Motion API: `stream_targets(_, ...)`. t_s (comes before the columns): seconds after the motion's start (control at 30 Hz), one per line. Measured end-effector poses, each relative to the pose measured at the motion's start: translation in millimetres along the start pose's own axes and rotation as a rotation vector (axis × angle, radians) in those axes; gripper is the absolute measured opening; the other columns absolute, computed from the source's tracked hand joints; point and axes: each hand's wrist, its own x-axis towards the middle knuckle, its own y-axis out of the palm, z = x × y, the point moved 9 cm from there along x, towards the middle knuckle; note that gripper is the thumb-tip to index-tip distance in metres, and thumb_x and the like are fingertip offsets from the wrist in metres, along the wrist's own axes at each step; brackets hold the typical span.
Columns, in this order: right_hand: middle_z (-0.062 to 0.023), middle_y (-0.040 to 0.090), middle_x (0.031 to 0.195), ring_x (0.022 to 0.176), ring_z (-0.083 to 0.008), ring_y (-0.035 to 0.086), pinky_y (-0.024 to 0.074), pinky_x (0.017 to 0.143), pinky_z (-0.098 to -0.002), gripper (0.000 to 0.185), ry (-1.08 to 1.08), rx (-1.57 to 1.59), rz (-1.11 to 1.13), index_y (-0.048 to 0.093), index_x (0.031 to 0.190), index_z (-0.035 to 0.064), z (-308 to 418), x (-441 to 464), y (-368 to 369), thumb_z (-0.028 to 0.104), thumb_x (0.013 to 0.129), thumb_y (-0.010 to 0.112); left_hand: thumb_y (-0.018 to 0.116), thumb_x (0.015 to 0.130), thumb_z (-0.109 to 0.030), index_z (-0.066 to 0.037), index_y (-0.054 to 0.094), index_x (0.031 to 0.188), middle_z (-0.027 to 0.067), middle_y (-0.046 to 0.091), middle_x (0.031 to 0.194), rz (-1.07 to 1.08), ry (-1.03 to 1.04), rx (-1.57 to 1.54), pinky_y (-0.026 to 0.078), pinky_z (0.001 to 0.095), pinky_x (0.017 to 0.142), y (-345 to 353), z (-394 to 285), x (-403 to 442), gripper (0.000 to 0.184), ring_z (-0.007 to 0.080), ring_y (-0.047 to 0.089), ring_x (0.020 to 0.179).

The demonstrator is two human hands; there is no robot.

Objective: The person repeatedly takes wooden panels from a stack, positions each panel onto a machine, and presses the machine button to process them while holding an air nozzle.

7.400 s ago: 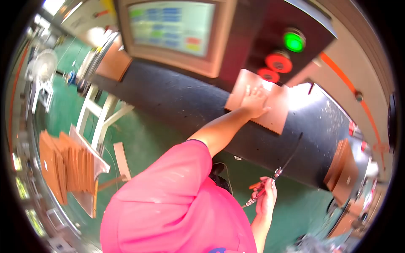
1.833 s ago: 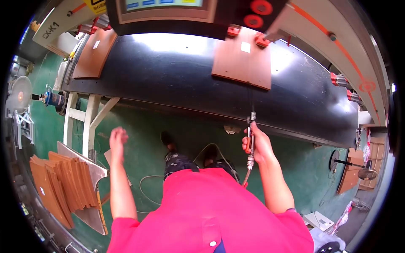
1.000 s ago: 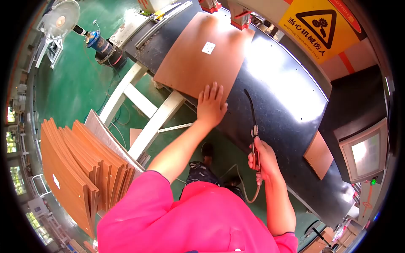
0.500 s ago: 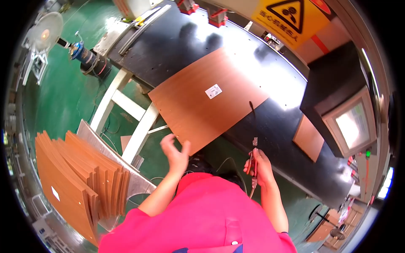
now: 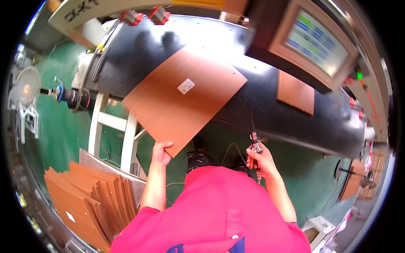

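Note:
A brown wood-grain panel [image 5: 177,109] with a white label [image 5: 186,86] lies on the black machine table, one corner jutting over the near edge. My left hand [image 5: 161,154] grips that corner, thumb on top and fingers partly hidden underneath. Off the table's front edge, my right hand [image 5: 259,157] is wrapped round an air blow gun [image 5: 254,143]. Its thin dark nozzle points away from me toward the table, and a hose trails below the hand.
Brown panels [image 5: 90,198] stand stacked at lower left. A smaller brown board [image 5: 295,92] lies on the black table [image 5: 270,122] under a screen [image 5: 318,40]. White legs [image 5: 113,121] support the table's left end. A fan-like disc [image 5: 27,86] stands far left.
My left hand has gone from open beside the panel to gripping its corner. The panel sits turned on the table. My view has swung right; the blow gun remains in my right hand.

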Motion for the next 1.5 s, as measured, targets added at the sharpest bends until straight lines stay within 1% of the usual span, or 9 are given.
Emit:
stream_targets(0.17,-0.0026,0.060,0.063,0.049,-0.0111,0.059,0.0359,0.042,-0.0209,0.020,-0.085,0.042,0.027,0.054,0.096,0.0073,-9.2,-42.2,-39.6,0.018,0.092,0.070,0.059,0.062,0.005,0.000,0.043,0.142,0.0182,0.058,0.132,0.091,-0.054,-0.035,0.046,0.0514,0.107,30.1,7.4,-65.6,0.082,0.0394,0.056,0.124)
stream_targets(0.33,-0.0010,0.055,0.059,0.046,-0.0098,0.053,0.0336,0.042,-0.0214,0.018,-0.135,0.097,-0.061,0.051,0.091,0.0073,-31.2,-132.2,-124.6,0.011,0.092,0.068,0.058,0.061,0.006,-0.001,0.041,0.143,0.0177,0.057,0.135,0.125,-0.051,-0.006,0.044,0.0524,0.109,64.1,74.2,-123.9,0.085,0.0399,0.054,0.126)
stream_targets(0.37,-0.0007,0.053,0.059,0.048,-0.0101,0.052,0.0411,0.045,-0.0244,0.022,-0.094,0.115,-0.107,0.049,0.090,0.0058,-40.5,-151.7,-146.5,0.008,0.092,0.070,0.058,0.061,0.006,-0.001,0.042,0.143,0.0176,0.057,0.135,0.142,-0.081,0.001,0.044,0.0521,0.109,71.6,95.3,-131.9,0.085,0.0398,0.054,0.126)
stream_targets(0.47,-0.0024,0.056,0.063,0.050,-0.0108,0.055,0.0445,0.047,-0.0247,0.022,-0.085,0.172,-0.156,0.049,0.090,0.0052,-85.9,-186.2,-212.3,0.009,0.092,0.070,0.058,0.060,0.006,0.000,0.042,0.143,0.0175,0.057,0.135,0.182,-0.170,0.044,0.043,0.0517,0.110,104.8,160.4,-154.9,0.084,0.0394,0.054,0.126)
stream_targets(0.73,-0.0037,0.057,0.067,0.054,-0.0111,0.057,0.0458,0.047,-0.0253,0.025,-0.136,0.504,-0.425,0.047,0.096,0.0050,-197.4,-260.2,-359.1,0.011,0.092,0.071,0.060,0.060,0.001,0.005,0.044,0.140,0.0197,0.058,0.133,0.389,-0.498,0.291,0.042,0.0522,0.111,258.5,344.9,-182.4,0.082,0.0401,0.055,0.124)
stream_targets(0.97,-0.0024,0.055,0.064,0.048,-0.0097,0.052,0.0423,0.043,-0.0245,0.030,-0.131,0.677,-0.699,0.046,0.098,0.0053,-234.3,-300.7,-438.7,0.016,0.091,0.074,0.061,0.064,0.006,0.006,0.045,0.138,0.0194,0.058,0.131,0.635,-0.685,0.372,0.047,0.0489,0.107,429.1,490.8,-157.1,0.076,0.0370,0.057,0.121)
stream_targets(1.23,0.0003,0.053,0.067,0.051,-0.0069,0.049,0.0415,0.043,-0.0238,0.027,0.012,0.325,-0.832,0.048,0.095,0.0049,-155.2,-304.6,-546.3,0.014,0.091,0.072,0.059,0.067,0.009,0.001,0.050,0.136,0.0161,0.061,0.128,0.694,-0.883,0.383,0.046,0.0459,0.108,514.1,621.1,-125.5,0.070,0.0342,0.059,0.120)
stream_targets(1.37,-0.0008,0.052,0.064,0.049,-0.0084,0.049,0.0432,0.044,-0.0260,0.032,0.104,-0.009,-0.662,0.049,0.094,0.0031,-80.3,-264.5,-585.5,0.021,0.089,0.075,0.058,0.069,0.010,0.000,0.048,0.137,0.0166,0.059,0.130,0.711,-0.961,0.306,0.045,0.0483,0.108,538.9,655.9,-117.5,0.070,0.0348,0.057,0.123)
stream_targets(1.5,-0.0021,0.052,0.062,0.047,-0.0103,0.048,0.0409,0.040,-0.0274,0.032,0.057,-0.053,-1.103,0.051,0.093,0.0022,-28.5,-266.2,-732.0,0.023,0.088,0.075,0.061,0.068,0.013,-0.003,0.046,0.138,0.0128,0.056,0.132,0.668,-0.898,0.345,0.048,0.0435,0.103,560.4,672.2,-103.9,0.074,0.0312,0.055,0.123)
